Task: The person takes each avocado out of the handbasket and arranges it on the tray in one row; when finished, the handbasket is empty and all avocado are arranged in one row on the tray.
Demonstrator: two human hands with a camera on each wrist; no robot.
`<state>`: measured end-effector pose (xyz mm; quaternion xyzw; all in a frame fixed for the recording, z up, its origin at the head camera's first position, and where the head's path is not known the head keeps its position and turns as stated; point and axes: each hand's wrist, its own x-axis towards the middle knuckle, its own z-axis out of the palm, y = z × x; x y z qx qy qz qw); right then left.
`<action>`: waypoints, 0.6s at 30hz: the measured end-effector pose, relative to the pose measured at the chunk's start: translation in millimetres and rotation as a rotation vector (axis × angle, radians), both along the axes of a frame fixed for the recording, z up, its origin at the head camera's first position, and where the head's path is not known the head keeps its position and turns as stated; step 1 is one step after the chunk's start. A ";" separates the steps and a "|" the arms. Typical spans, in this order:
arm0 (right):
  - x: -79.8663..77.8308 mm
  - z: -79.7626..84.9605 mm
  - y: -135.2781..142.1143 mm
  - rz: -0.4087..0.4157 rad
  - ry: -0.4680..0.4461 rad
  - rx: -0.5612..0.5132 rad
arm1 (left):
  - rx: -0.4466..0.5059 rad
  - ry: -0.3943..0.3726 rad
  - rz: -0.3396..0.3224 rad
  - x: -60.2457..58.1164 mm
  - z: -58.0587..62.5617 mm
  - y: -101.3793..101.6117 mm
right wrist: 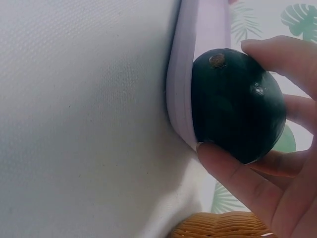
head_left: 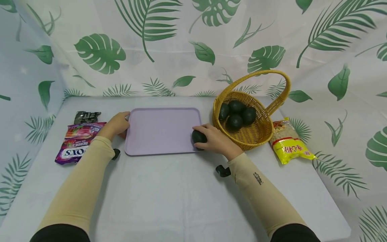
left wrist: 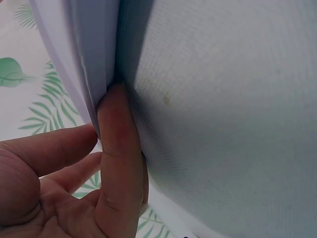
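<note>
A lavender tray (head_left: 163, 131) lies flat on the white table. At its left edge, my left hand (head_left: 117, 124) pinches the rim; in the left wrist view a finger (left wrist: 119, 153) reaches under the tray's edge while the thumb bears on its side. My right hand (head_left: 217, 140) grips a dark green avocado (head_left: 199, 136) at the tray's right edge. Thumb and fingers wrap around this avocado in the right wrist view, where its brown stem spot shows. Just beyond the right hand stands a yellow wicker basket (head_left: 257, 137) with several more avocados (head_left: 237, 107) inside.
On the left lie a purple berries bag (head_left: 79, 143) and a small black packet (head_left: 87, 117), partly beside the left forearm. Right of the basket rests a yellow and red snack bag (head_left: 288, 143). The basket's tall handle (head_left: 273, 72) rises at the back, before a leaf-patterned cloth backdrop (head_left: 178, 33).
</note>
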<state>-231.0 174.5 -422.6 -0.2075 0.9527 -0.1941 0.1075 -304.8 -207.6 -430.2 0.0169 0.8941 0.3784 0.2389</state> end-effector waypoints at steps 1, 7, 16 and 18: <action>0.0 0.0 0.2 0.001 0.000 -0.001 | 0.000 0.000 0.000 0.0 0.2 -0.1; 0.3 1.0 0.8 0.003 0.001 -0.009 | 0.007 0.001 0.008 -0.3 0.1 0.2; 0.9 2.6 0.5 -0.001 0.002 -0.003 | -0.030 0.021 -0.006 -1.6 -2.6 -0.8; 1.0 2.6 0.6 0.002 0.006 0.001 | -0.029 0.019 -0.007 -1.7 -3.1 -0.7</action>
